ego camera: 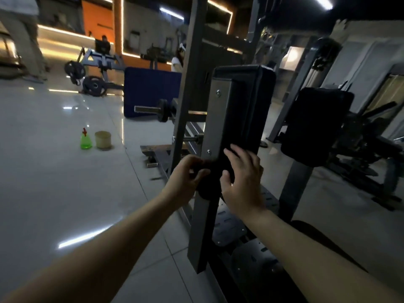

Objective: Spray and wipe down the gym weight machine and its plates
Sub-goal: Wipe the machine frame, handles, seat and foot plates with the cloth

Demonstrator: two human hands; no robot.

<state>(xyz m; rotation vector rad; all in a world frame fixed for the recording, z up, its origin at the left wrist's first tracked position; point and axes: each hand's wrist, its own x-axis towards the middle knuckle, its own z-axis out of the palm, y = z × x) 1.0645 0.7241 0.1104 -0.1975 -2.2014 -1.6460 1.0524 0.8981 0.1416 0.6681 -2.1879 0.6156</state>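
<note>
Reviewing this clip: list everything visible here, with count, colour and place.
spray bottle: one, green with red nozzle, floor left
tub: one, beige, floor beside spray bottle
mat: one, blue, upright, mid-left
machine pad: one, black on grey bracket, centre
second pad: one, black, right
weight plates: two, black, far left machine
small plate: one, black, on peg, centre-left
dark object: one, black, below machine pad; cloth or knob unclear
left hand: one, grips dark object
right hand: one, fingers flat on machine pad

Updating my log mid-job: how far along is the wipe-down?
Done: no surface reads as wiped; too dim. In hand: left hand grips a dark wad, likely cloth, at the pad bracket; right hand rests on the pad. Left: spray bottle stands on the floor; bar plate untouched.
</note>
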